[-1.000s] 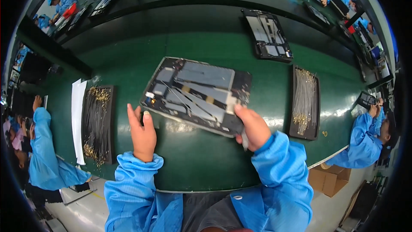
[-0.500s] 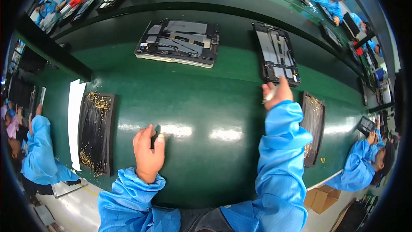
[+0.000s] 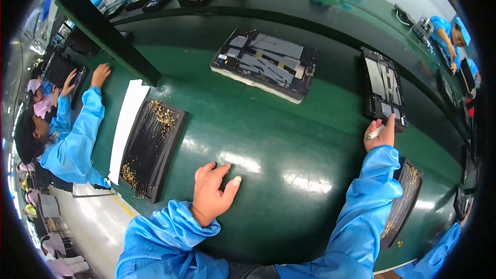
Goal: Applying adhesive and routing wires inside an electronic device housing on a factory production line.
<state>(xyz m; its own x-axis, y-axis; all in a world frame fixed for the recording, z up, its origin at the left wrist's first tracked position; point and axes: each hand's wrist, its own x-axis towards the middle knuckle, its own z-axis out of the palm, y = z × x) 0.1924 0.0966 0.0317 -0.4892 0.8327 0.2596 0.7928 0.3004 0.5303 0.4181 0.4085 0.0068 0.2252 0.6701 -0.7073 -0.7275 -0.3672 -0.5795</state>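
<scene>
Right of the centre tablet (image 3: 266,64) lies a second tablet (image 3: 381,80), making two on this bench (image 3: 258,134); the right hand (image 3: 381,134) is at its near end, whether gripping I cannot tell. Nearer than the centre tablet, the left hand (image 3: 214,193) spreads loosely between two wire trays (image 3: 172,152).

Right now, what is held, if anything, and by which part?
The right hand holds a small white thing, its gripped part unclear; whether this hand also grips the nearby opened tablet cannot be told. The left hand is empty.
</scene>
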